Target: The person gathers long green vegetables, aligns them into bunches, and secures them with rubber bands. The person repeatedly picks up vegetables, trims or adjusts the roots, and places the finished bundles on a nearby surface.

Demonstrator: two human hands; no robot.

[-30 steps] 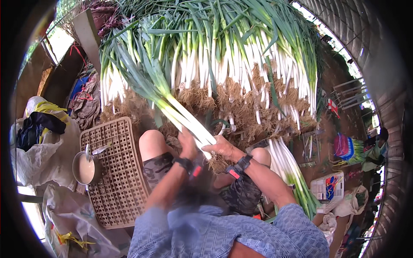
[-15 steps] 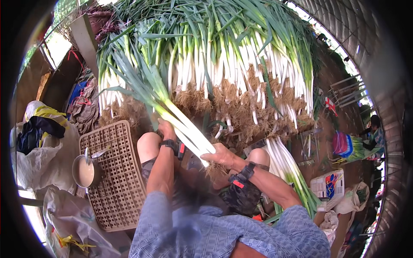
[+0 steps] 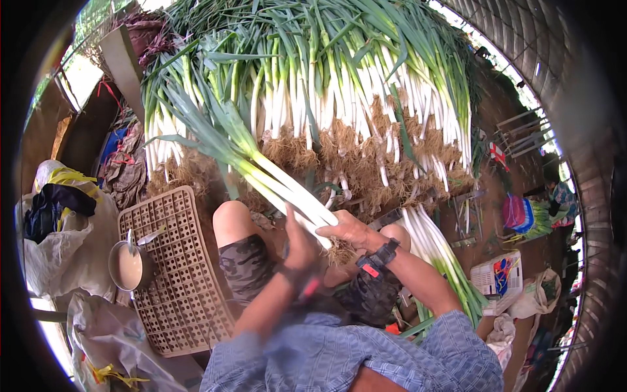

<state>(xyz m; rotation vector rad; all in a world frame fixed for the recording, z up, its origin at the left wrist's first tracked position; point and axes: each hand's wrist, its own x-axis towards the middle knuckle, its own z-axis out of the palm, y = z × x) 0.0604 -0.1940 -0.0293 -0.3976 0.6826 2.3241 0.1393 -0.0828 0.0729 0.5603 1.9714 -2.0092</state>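
Long leeks [image 3: 287,186], white at the root end and green toward the upper left, lie slanted across in front of my knees. My right hand [image 3: 349,232] is closed round their white lower ends, just above the brown roots. Beside the white stalks is my left hand [image 3: 301,242], its fingers stretched up against them; it is partly blurred and some fingers are hidden. A big heap of leeks [image 3: 313,85] lies ahead, roots toward me. Another bunch of leeks [image 3: 434,251] rests to the right of my right knee.
On the left stands a tan perforated plastic crate [image 3: 171,274], with a pot of cloudy liquid [image 3: 127,266] at its side. White sacks [image 3: 62,255] lie farther left. A white basket [image 3: 494,281] with coloured items is at the right. Beyond it another person [image 3: 562,201] sits near more greens.
My left hand has let go higher up the leeks and come down and right toward the root end. The right hand and leeks have shifted slightly right.
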